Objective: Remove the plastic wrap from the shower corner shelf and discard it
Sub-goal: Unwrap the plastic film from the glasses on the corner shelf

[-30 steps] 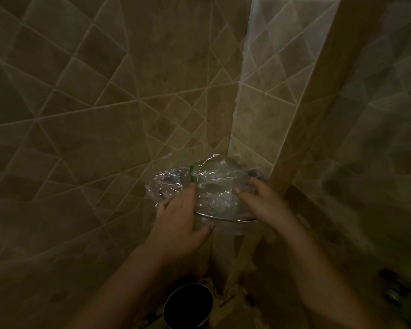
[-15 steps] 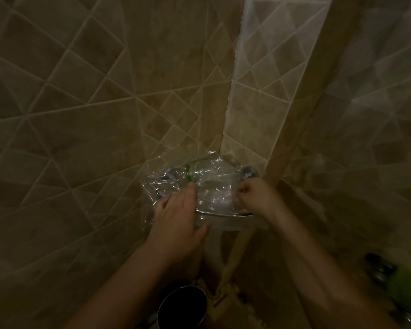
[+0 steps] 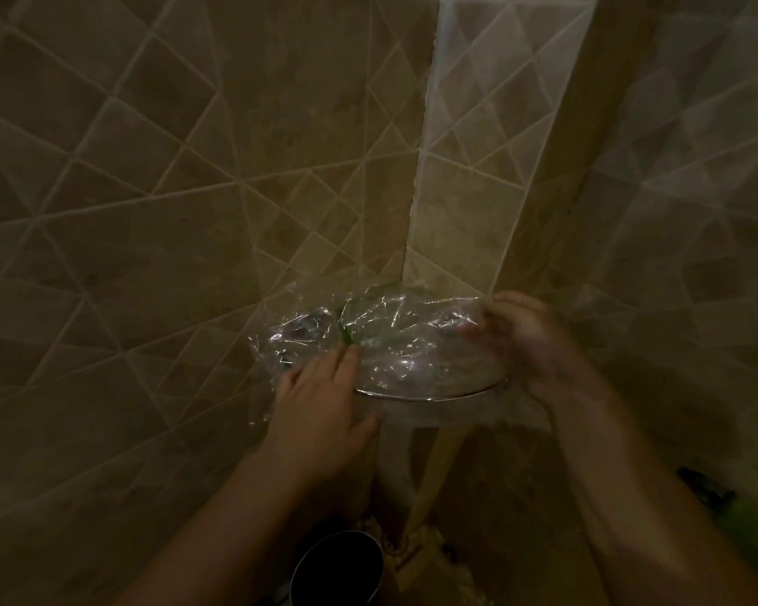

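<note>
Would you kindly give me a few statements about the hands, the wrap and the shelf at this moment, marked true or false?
1. The plastic wrap is still draped over the shower corner shelf. True.
2. The left hand lies flat on the wrap at the shelf's left side. True.
3. The right hand hangs clear of the wrap. False: its fingers are at the wrap's right edge and appear to pinch it.
4. The shelf sits in the middle of a flat wall. False: it is mounted where two tiled walls meet.
5. A dark round container stands on the shelf. False: it is far below, near the floor.
</note>
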A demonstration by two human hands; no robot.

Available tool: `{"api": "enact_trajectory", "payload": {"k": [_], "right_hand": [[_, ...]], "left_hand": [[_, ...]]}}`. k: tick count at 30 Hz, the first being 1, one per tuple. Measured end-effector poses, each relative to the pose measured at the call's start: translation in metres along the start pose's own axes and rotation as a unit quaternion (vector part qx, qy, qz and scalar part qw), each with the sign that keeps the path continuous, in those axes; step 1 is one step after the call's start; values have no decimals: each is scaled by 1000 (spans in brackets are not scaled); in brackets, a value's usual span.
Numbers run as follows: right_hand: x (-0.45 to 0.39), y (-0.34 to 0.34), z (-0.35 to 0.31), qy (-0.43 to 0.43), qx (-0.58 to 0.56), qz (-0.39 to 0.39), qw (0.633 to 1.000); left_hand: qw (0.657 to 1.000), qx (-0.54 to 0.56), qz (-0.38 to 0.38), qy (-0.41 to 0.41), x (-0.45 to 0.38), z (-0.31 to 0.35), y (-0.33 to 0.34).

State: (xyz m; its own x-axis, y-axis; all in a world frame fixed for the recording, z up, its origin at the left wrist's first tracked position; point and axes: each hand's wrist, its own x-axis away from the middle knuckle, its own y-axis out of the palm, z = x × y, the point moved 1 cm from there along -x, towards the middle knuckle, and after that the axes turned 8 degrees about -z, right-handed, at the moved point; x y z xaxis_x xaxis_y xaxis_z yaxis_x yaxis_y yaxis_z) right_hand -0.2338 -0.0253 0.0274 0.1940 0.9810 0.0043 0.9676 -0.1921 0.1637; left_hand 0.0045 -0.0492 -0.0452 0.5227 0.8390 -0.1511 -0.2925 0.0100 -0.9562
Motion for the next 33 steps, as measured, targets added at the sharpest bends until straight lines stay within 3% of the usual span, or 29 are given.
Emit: {"api": "enact_trajectory", "payload": {"k": [4,7,10,13,15,16,19,21,27,33], "right_hand": [[8,-10,-12,-7,-216,-171,961],[13,-20,-12,0,-224,-171,960],[6,-25,-2,30,8,-50,998],[-3,-24,9,18,297,34,954],[-7,-25,17,26,386,64,920],[-8,-26,19,41,366,57,928],[-4,-29,26,87,147,-34,985],[-1,-33,25,116,61,-61,990],[2,-28,23,133,82,-154,976],[4,-23,26,114,98,-184,971]], "left_hand": [[999,-48,-18,8,-3,-2,-5],[998,-40,-39,7,-4,-2,-7],[999,24,-34,4,-3,-3,-12],[998,6,17,53,1,3,-18],[996,3,15,91,2,8,-17],[995,13,-2,95,1,9,-15],[994,55,-36,83,-2,6,-7],[994,44,-40,93,-3,4,-4],[995,-22,-68,71,-12,6,-6],[992,-67,-86,64,-14,10,-4]]}}
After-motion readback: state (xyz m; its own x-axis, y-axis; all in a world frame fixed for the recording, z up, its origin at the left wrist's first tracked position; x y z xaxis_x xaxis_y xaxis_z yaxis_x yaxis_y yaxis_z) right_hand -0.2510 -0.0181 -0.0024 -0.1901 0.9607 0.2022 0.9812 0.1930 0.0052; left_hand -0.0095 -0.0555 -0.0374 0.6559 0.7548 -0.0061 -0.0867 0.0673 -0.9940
